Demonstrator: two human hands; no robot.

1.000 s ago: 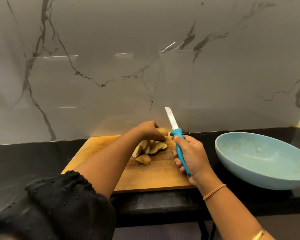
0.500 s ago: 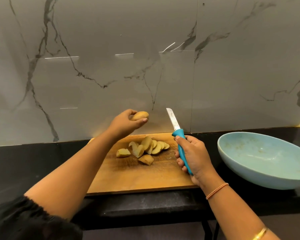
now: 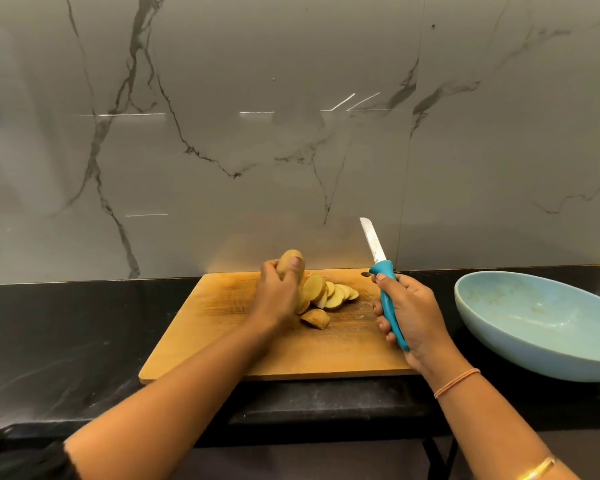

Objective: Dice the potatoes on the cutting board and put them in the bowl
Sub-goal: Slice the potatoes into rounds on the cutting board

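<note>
Left hand point(image 3: 278, 296) curled round a potato piece point(image 3: 286, 258), lowered from mid-air to just above the cutting board point(image 3: 222, 323) | probably next for cutting | sliced potato point(image 3: 329, 292) beside it | right hand point(image 3: 407, 310) gripped knife point(image 3: 381, 271), blade up | bowl point(image 3: 534, 341) well right, no potato visible.

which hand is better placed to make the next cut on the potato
Right. The right hand grips the knife, blade raised; the left hand holds a potato at the cutting board and can only steady it.
</note>
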